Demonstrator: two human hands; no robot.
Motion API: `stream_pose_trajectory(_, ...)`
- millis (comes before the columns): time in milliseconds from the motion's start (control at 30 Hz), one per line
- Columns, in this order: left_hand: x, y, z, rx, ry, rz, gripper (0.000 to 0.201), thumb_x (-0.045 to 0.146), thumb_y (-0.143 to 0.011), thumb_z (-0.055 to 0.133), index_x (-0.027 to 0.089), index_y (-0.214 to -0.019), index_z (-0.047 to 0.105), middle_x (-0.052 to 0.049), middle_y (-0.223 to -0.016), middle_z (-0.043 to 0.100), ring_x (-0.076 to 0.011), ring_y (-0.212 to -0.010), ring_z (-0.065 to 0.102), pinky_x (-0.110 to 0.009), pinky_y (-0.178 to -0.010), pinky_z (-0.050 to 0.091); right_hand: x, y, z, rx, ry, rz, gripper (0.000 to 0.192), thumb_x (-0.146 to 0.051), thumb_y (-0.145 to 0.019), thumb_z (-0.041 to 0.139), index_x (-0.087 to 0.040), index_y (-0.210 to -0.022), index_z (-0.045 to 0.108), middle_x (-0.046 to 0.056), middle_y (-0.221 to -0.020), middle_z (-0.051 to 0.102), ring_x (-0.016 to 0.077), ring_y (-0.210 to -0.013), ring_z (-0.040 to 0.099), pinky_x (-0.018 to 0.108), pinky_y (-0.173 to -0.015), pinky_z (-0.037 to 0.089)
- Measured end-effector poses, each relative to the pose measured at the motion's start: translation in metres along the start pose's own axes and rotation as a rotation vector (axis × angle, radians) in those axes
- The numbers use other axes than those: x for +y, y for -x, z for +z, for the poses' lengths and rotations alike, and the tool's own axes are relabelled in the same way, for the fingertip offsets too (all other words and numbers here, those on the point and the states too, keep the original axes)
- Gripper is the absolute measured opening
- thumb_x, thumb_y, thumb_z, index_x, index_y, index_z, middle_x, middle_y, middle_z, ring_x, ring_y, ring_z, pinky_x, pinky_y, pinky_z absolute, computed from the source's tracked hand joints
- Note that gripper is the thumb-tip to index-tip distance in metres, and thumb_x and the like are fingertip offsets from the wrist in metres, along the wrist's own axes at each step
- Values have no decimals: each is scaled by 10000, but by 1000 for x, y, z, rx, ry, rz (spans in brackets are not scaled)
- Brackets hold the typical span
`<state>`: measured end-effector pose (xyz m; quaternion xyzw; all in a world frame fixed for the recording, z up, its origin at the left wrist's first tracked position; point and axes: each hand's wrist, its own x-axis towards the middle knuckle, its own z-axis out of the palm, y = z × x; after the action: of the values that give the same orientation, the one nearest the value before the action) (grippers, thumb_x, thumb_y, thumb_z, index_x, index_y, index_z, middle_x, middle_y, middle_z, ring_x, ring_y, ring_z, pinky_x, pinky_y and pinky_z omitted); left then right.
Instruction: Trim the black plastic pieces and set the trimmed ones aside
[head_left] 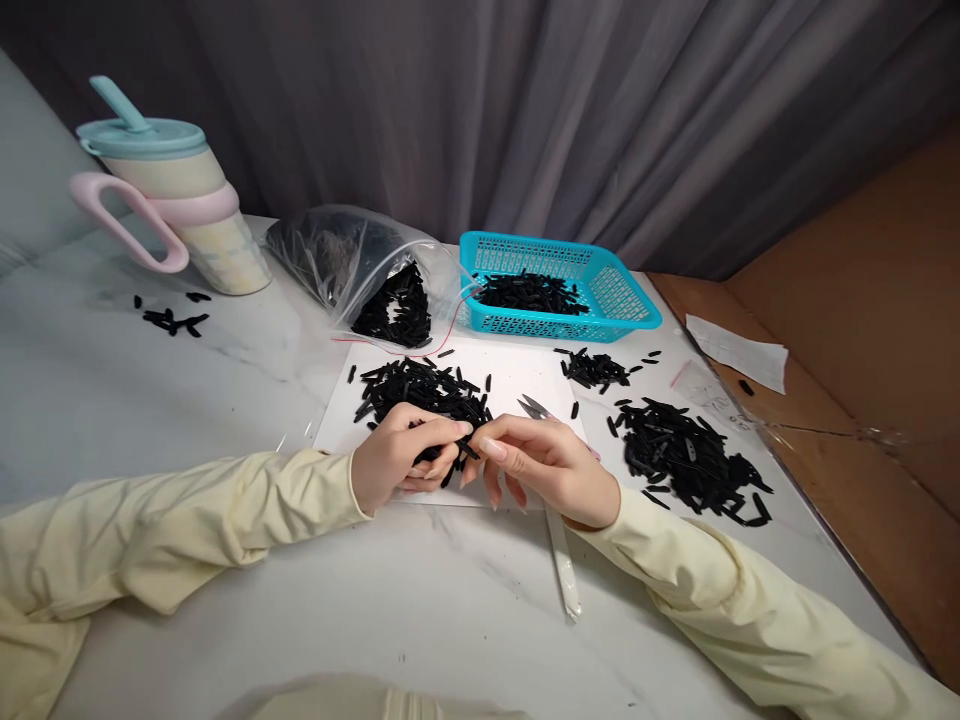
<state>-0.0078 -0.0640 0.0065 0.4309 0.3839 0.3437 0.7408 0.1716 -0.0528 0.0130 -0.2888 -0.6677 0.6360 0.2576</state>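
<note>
Over the front of a pile of small, slim black pieces (420, 385), my two hands meet fingertip to fingertip. My left hand (409, 447) is closed, thumb pressed on the curled fingers, with black pieces showing in its grip. The thumb and forefinger of my right hand (551, 465) come together in a pinch beside the left thumb tip; its other fingers curl loosely below. What sits in that pinch is too small to make out. Scissors or snips (534, 407) with pointed blades lie just behind the right hand, their handles mostly covered. Beneath the pile is a white sheet (517, 370).
At the back stand a turquoise basket (637, 318) with black pieces and an open clear bag (382, 255) holding more. Further piles (682, 455) lie right. A tumbler (217, 245) stands left. A white strip (562, 570) lies in front; cardboard (847, 340) borders the right edge.
</note>
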Motion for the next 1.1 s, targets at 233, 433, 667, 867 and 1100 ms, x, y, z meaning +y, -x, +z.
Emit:
stream_pose_trajectory(233,-1,0,-1,7,-13,7,446,300,-788,520,126,-384,442,68,-320,228,-28,-262,244,-179,-306,140,-6,0,-4,-31,260,-94,205,-292,-901,453,-139,-872,586,50,-782,659,91,-525,594,171,-406,443)
stream_pose_trajectory(433,-1,0,-2,8,-26,9,444,307,-801,517,117,-403,468,71,-335,225,-24,-270,243,-173,-311,141,-6,-1,-4,-2,461,-210,190,-213,-908,434,-137,-855,599,32,-660,656,89,-484,573,182,-456,436)
stream_pose_trajectory(667,-1,3,-1,8,-50,39,454,305,-819,498,116,-410,445,71,-347,227,-20,-286,249,-162,-312,145,-1,3,3,90,683,-344,207,-96,-892,351,-155,-921,547,22,-627,640,112,-526,577,208,-554,445)
stream_pose_trajectory(867,0,2,1,22,-57,47,447,293,-825,494,116,-416,452,68,-342,245,-21,-283,246,-162,-307,140,4,7,10,159,536,-237,186,-126,-903,326,-160,-876,506,9,-644,618,95,-492,571,209,-536,451)
stream_pose_trajectory(1100,0,2,1,-19,-60,52,437,327,-828,503,114,-446,484,73,-347,246,-19,-288,235,-163,-311,141,3,2,9,91,-210,188,265,-378,-869,491,-137,-758,495,28,-662,613,100,-394,562,152,-265,332)
